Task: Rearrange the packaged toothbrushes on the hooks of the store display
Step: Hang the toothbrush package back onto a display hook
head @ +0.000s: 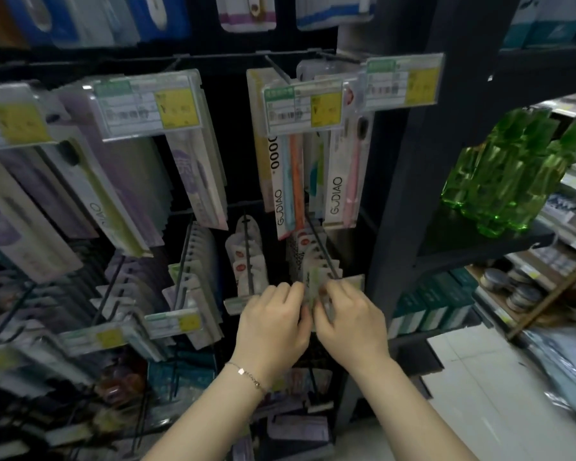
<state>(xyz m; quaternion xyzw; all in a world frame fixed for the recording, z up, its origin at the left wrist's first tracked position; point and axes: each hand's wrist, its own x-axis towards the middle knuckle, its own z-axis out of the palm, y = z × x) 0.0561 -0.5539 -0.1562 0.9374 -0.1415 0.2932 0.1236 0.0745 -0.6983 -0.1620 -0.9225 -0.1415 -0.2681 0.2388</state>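
Fingertips of the left hand [273,324] and the right hand [350,322] vanish behind the small package [313,287] they pinch just below frame centre. Its print is too blurred to read, and whether it sits on the hook [323,257] cannot be told. Both forearms run off the edge at 6 o'clock. Hanging packs [246,15] at 12 o'clock are cut by the top edge. Price labels [302,109] are illegible. Blur smears the lower packs [80,427] at 7 o'clock and the green bottles [506,174] at 3 o'clock.
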